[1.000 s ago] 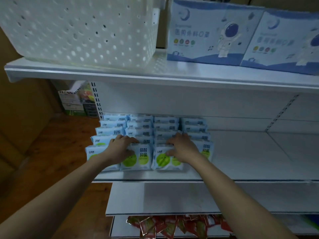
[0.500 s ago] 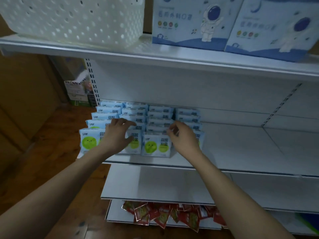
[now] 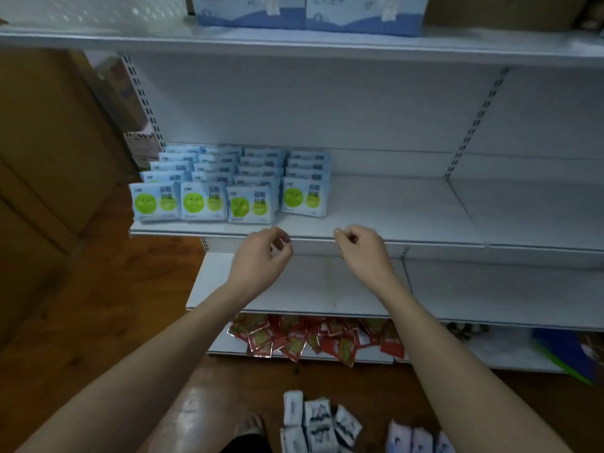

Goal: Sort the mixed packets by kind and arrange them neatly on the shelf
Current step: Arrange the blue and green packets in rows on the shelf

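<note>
While four rows of blue-and-green packets (image 3: 228, 184) stand lined up at the left end of the middle shelf (image 3: 392, 230), a person's left hand (image 3: 261, 256) and right hand (image 3: 366, 253) hang just in front of the shelf edge, fingers loosely curled and holding nothing. That kind looks finished; the step in hand appears to be the turn to the next kind. Red packets (image 3: 313, 338) lie jumbled on the bottom shelf (image 3: 490, 358), and white packets (image 3: 317, 420) sit in a loose cluster on the wooden floor (image 3: 98, 305), with pale purple ones (image 3: 418, 439) just beside them. A likely next move is to reach down, gather one kind and set it in rows on the bare stretch of shelf to the right of the blue rows.
</note>
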`<action>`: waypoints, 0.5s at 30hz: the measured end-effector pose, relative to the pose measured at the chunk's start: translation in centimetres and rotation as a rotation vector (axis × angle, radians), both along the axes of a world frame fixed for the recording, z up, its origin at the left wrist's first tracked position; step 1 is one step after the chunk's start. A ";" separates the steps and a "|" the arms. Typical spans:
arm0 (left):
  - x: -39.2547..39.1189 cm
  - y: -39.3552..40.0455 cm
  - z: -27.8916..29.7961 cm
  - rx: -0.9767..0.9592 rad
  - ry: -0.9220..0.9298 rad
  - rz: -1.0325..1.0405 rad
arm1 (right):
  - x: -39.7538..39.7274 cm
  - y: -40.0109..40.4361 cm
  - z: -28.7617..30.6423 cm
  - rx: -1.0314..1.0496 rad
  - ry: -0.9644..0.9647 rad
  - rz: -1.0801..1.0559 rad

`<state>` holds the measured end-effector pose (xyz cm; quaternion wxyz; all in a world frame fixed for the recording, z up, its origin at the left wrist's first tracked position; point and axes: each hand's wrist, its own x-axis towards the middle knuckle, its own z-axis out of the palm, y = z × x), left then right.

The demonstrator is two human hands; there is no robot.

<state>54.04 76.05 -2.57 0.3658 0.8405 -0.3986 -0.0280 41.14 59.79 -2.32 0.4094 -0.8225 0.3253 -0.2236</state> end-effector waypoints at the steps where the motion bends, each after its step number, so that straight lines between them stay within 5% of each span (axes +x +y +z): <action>1: -1.1 -0.3 -0.5 0.016 0.027 -0.001 | -1.1 0.0 -0.8 0.012 0.020 -0.006; 9: -6.5 -1.9 -8.6 0.241 0.252 -0.062 | -9.4 1.7 -9.9 0.209 0.249 -0.107; 15: -10.7 1.2 -18.6 0.453 0.479 -0.094 | -15.3 4.5 -19.7 0.480 0.642 -0.014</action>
